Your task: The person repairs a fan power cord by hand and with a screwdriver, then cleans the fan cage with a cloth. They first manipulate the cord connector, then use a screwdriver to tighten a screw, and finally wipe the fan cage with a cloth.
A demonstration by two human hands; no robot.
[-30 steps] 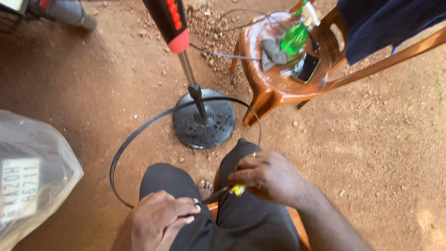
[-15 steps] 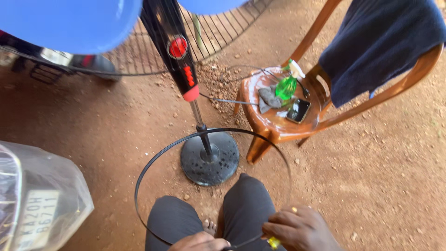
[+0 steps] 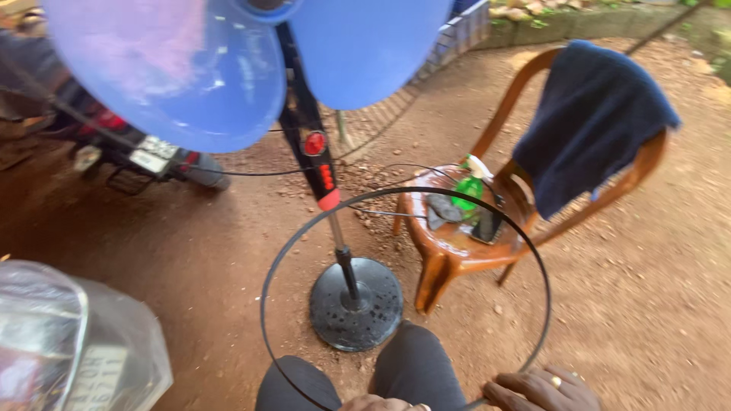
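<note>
Both hands sit low by the knees: the right hand [image 3: 542,390], fingers clenched, pinches the black ring [image 3: 403,194] at its bottom edge; the left hand [image 3: 383,403] is half-hidden, grip unclear. The ring rises away towards the fan stand [image 3: 335,228]

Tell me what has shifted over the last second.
The black ring has been raised from a flat sideways loop into a full circle in front of the fan stand. Both hands, left and right, stayed gripping its lower edge. The chair stayed put.
</note>
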